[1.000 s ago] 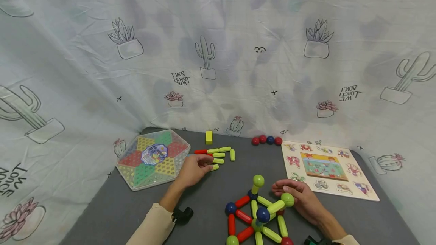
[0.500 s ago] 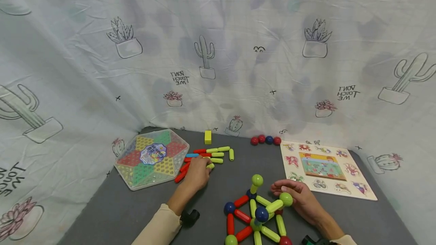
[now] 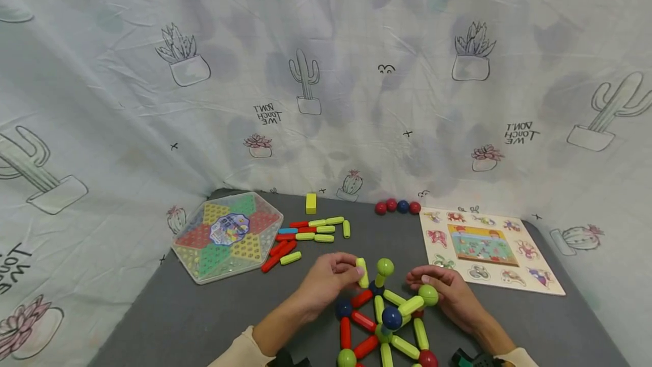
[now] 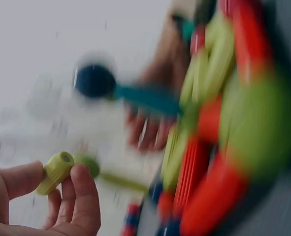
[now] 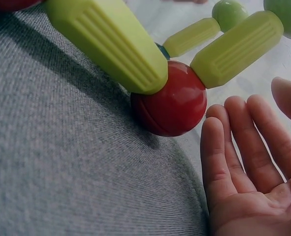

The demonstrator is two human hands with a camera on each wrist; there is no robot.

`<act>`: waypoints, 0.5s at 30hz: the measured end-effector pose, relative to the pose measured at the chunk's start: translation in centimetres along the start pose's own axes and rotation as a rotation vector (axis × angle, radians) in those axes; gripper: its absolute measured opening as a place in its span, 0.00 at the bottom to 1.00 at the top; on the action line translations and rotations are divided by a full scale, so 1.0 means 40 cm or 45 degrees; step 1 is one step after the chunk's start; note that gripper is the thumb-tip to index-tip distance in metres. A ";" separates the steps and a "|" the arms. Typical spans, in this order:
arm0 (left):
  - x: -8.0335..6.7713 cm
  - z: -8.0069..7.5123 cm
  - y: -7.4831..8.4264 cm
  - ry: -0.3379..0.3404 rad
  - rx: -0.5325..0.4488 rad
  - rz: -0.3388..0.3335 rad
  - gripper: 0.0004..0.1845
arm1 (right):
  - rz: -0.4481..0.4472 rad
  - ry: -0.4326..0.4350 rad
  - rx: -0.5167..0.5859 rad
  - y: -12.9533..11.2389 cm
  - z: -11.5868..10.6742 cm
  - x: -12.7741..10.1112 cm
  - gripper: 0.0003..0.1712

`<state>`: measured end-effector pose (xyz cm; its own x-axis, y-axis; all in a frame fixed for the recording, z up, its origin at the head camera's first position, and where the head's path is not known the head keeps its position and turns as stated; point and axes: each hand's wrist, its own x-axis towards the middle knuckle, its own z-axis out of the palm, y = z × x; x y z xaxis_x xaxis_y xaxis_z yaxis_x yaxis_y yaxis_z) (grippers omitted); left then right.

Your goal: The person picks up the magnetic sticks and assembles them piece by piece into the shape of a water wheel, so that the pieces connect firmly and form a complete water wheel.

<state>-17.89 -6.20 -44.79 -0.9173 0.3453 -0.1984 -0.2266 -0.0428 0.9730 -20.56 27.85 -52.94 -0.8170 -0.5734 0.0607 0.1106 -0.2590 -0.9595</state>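
Observation:
My left hand (image 3: 326, 282) pinches a yellow-green magnetic rod (image 3: 362, 273) between thumb and fingers, just left of an upright rod topped by a green ball (image 3: 385, 267). The left wrist view shows a small metal disc on the end of that rod (image 4: 56, 172). A magnetic ball-and-rod structure (image 3: 365, 348), with red and yellow-green rods on its base, sits at the front of the table; a blue ball (image 3: 392, 318) and another green ball (image 3: 428, 295) stand raised on it. On its right, my right hand (image 3: 455, 302) holds nothing, its relaxed fingers near a red ball (image 5: 172, 101).
Loose red, blue and yellow-green rods (image 3: 305, 237) lie left of centre, beside a hexagonal checkers box (image 3: 204, 259). A yellow block (image 3: 311, 204) and a row of balls (image 3: 391, 205) are at the back. An animal puzzle board (image 3: 540, 262) lies at right.
My left hand has picked up a yellow-green rod from the loose pile and carried it right and nearer, up to the structure. The right hand has stayed almost still.

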 end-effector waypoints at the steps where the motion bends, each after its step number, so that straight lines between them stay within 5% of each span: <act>1: -0.008 0.020 0.001 -0.031 -0.072 -0.055 0.18 | -0.004 0.002 -0.003 0.000 0.000 0.000 0.22; 7: -0.029 0.096 -0.016 -0.047 -0.160 -0.188 0.18 | -0.014 0.010 -0.015 0.000 0.002 0.002 0.21; 15: -0.011 0.121 -0.030 -0.016 -0.131 -0.235 0.17 | 0.001 0.018 -0.013 -0.001 0.004 -0.002 0.21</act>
<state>-15.64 -1.74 -45.30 -0.8532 0.3677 -0.3700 -0.4230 -0.0729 0.9032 -20.42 27.77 -52.87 -0.8246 -0.5629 0.0558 0.1060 -0.2506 -0.9623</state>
